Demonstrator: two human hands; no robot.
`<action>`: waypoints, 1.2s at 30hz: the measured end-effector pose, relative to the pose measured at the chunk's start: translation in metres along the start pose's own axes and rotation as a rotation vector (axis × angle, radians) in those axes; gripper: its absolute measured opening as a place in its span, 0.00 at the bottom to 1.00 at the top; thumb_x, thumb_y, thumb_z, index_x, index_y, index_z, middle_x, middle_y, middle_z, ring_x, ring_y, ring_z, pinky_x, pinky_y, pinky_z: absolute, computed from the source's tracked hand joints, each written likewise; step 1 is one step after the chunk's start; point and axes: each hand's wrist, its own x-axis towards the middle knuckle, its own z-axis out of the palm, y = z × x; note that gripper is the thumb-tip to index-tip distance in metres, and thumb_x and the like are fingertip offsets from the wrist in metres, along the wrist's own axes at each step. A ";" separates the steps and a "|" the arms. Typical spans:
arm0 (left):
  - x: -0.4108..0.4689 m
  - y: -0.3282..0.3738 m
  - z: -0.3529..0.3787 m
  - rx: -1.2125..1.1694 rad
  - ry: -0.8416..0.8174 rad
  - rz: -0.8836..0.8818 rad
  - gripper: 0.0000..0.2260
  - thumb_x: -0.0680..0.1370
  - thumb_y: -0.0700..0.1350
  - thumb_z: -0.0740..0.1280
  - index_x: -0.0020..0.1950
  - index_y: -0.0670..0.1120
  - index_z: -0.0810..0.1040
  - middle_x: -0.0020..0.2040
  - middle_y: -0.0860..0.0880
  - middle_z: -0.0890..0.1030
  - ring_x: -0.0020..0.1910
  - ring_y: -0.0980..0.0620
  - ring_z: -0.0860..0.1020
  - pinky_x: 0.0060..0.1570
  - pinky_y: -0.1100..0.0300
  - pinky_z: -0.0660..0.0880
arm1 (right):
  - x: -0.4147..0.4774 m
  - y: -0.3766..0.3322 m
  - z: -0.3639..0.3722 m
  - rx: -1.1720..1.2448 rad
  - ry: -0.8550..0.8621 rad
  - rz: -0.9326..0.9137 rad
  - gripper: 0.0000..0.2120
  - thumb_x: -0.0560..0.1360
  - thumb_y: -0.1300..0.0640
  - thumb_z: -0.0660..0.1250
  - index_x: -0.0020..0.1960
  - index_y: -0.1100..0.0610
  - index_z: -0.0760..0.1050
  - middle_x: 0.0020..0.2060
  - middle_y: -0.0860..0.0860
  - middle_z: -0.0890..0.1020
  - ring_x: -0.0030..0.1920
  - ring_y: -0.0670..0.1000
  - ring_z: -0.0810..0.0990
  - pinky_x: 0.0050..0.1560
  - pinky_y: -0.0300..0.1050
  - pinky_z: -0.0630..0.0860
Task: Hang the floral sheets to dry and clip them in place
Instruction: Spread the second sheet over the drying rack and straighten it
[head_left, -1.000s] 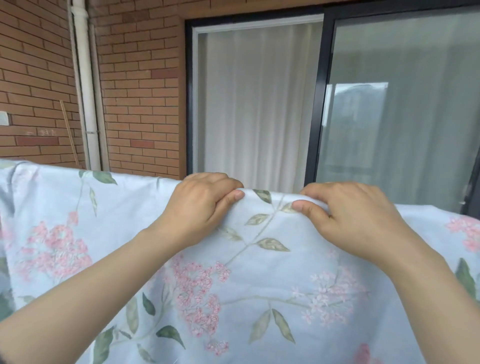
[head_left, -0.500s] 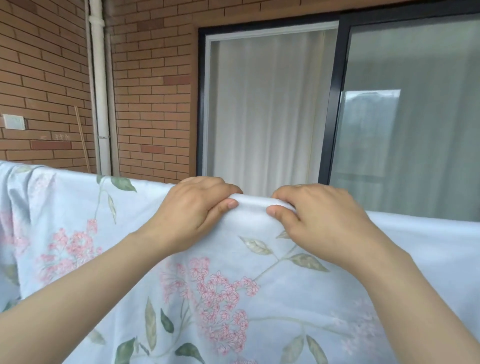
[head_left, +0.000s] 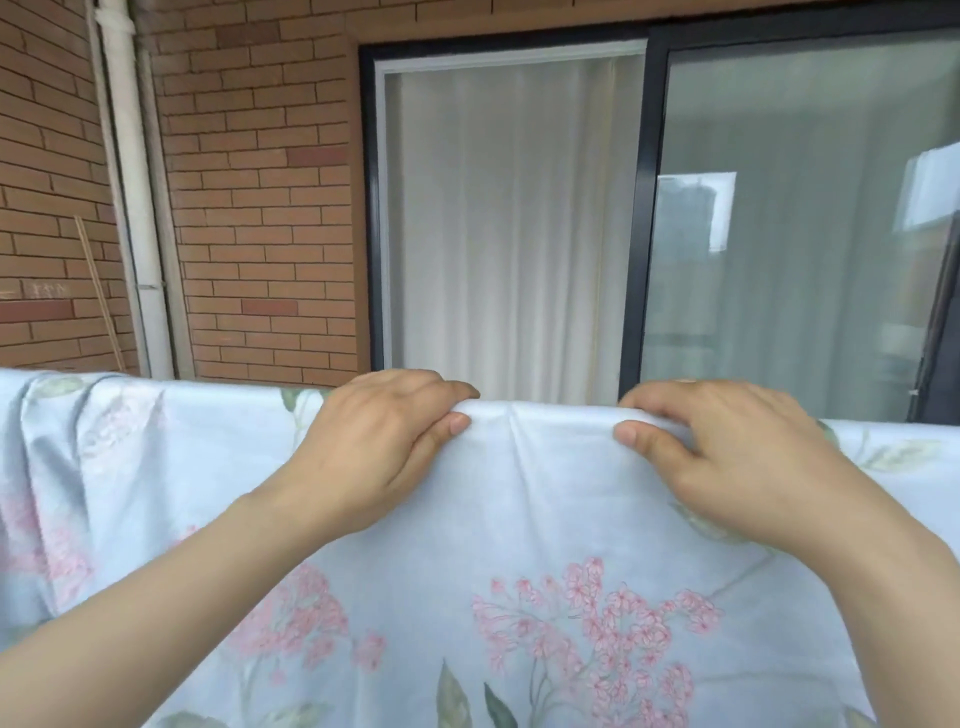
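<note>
A pale blue floral sheet with pink blossoms and green leaves hangs across the whole width of the view, its top fold draped over a support hidden beneath it. My left hand grips the top fold left of centre, fingers curled over the far side and thumb on the near side. My right hand grips the same fold to the right, thumb in front. A short stretch of wrinkled cloth lies between the two hands. No clips are in view.
Behind the sheet stands a brick wall with a white drainpipe at the left. A dark-framed sliding glass door with white curtains fills the centre and right. A thin stick leans on the wall.
The sheet has slid down toward me over the fold; the pink blossom cluster now sits lower. My hands have spread farther apart along the top fold.
</note>
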 end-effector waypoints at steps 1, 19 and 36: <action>-0.003 -0.007 -0.001 0.001 0.001 0.001 0.17 0.81 0.52 0.51 0.58 0.49 0.78 0.44 0.54 0.79 0.45 0.49 0.78 0.44 0.57 0.71 | 0.001 -0.005 0.000 0.014 -0.010 0.024 0.11 0.79 0.42 0.54 0.50 0.44 0.73 0.45 0.41 0.79 0.50 0.48 0.76 0.43 0.45 0.67; -0.003 -0.027 -0.010 -0.224 0.100 0.028 0.15 0.79 0.52 0.57 0.50 0.50 0.83 0.44 0.59 0.82 0.43 0.59 0.78 0.40 0.64 0.73 | 0.022 -0.055 0.019 0.055 0.033 -0.069 0.13 0.79 0.41 0.53 0.51 0.46 0.73 0.41 0.42 0.76 0.48 0.48 0.77 0.42 0.46 0.67; -0.019 -0.054 -0.012 0.074 0.066 0.036 0.23 0.81 0.58 0.46 0.46 0.50 0.77 0.39 0.53 0.80 0.36 0.47 0.78 0.33 0.60 0.67 | 0.039 -0.092 0.024 0.150 -0.006 -0.113 0.15 0.78 0.41 0.53 0.50 0.47 0.74 0.44 0.43 0.79 0.48 0.48 0.76 0.48 0.49 0.73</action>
